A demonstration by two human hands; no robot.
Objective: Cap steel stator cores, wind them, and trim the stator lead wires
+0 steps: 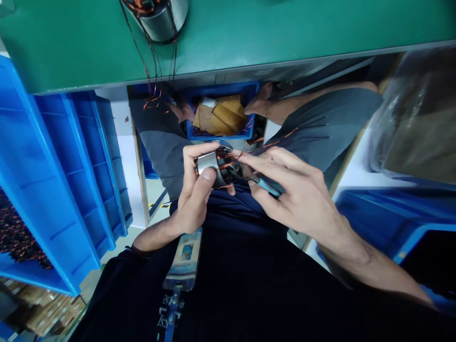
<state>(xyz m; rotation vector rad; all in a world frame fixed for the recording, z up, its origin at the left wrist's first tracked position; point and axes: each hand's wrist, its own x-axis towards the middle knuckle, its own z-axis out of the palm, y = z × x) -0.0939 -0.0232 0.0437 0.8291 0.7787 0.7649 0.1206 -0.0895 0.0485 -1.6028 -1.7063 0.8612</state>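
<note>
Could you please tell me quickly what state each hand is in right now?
Left hand: closed, holding the metal-ringed wire coil.
Right hand: closed, holding the teal-handled tool at the coil's open end.

Wears a dark navy top (242, 280) and grey legwear (327, 126) ending near the right knee; bears, at near left, a pale rectangular badge (178, 271) on a blue lanyard (171, 313) amid white markings (163, 319).

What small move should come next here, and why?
Perhaps bring the blue-handled tool to the copper wires: the right hand holds it close by, and the left hand grips the metal-cased part they seem to trail from.
</note>
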